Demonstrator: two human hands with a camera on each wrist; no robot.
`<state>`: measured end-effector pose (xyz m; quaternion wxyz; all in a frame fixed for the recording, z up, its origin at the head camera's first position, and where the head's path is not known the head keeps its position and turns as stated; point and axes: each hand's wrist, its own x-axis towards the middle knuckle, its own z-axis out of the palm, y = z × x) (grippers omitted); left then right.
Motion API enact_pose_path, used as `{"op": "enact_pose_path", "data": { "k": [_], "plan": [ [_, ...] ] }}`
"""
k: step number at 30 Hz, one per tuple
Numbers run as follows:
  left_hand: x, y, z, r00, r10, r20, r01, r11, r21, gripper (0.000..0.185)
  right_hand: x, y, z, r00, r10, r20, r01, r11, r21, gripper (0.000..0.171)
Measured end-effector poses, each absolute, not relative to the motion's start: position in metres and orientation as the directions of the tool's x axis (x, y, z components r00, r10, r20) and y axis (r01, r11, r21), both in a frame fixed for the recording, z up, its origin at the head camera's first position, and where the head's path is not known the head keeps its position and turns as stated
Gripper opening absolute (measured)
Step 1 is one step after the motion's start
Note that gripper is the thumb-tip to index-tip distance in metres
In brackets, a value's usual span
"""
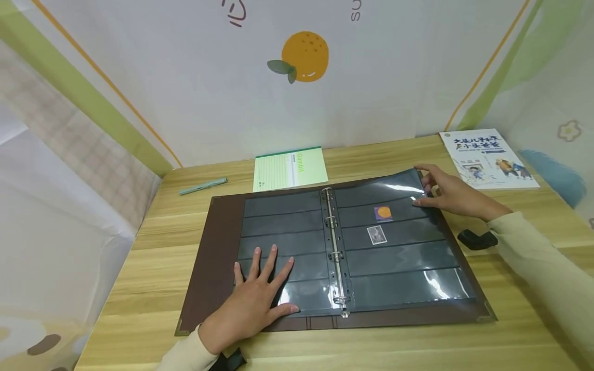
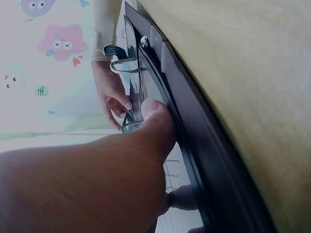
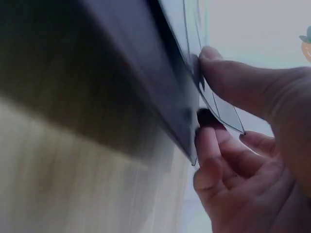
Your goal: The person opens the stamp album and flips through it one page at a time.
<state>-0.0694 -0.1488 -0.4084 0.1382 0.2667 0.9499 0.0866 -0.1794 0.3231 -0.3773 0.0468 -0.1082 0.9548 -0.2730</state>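
An open brown ring binder (image 1: 213,257) lies on the wooden table with dark pocket pages on both sides of its metal rings (image 1: 335,247). My left hand (image 1: 260,293) rests flat, fingers spread, on the left page (image 1: 283,226). My right hand (image 1: 447,193) pinches the upper right edge of the right page (image 1: 399,257), lifting that corner slightly; the right wrist view shows thumb (image 3: 233,77) above and fingers (image 3: 209,155) below the sheet edge (image 3: 214,102). Two stamps sit in the right page's pockets: an orange one (image 1: 383,213) and a grey one (image 1: 376,234).
A green notepad (image 1: 290,168) lies behind the binder, a pale green pen (image 1: 202,186) to its left. A picture book (image 1: 487,158) lies at the back right. A small black object (image 1: 478,239) sits right of the binder. Printed screens surround the table.
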Motion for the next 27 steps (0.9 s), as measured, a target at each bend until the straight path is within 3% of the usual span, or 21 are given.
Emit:
{"op": "enact_pose_path", "data": {
  "k": [8,17,22,27],
  "plan": [
    [-0.071,-0.147,-0.408,-0.814,0.539,-0.216,0.495,0.839,0.228,0.086,-0.166,0.333,-0.373,-0.966,-0.231,-0.116,-0.099,0.746,-0.659,0.096],
    [-0.072,-0.146,-0.409,-0.817,0.536,-0.213,0.491,0.84,0.231,0.086,-0.139,0.339,-0.362,-0.926,-0.306,-0.221,-0.084,0.738,-0.669,0.095],
    [-0.069,-0.148,-0.409,-0.825,0.523,-0.213,0.477,0.848,0.233,0.086,-0.132,0.334,-0.36,-0.915,-0.347,-0.205,-0.092,0.676,-0.731,0.093],
    [-0.067,-0.148,-0.41,-0.827,0.524,-0.204,0.477,0.846,0.237,0.085,-0.128,0.331,-0.352,-0.917,-0.372,-0.141,-0.141,0.635,-0.76,0.08]
  ]
}}
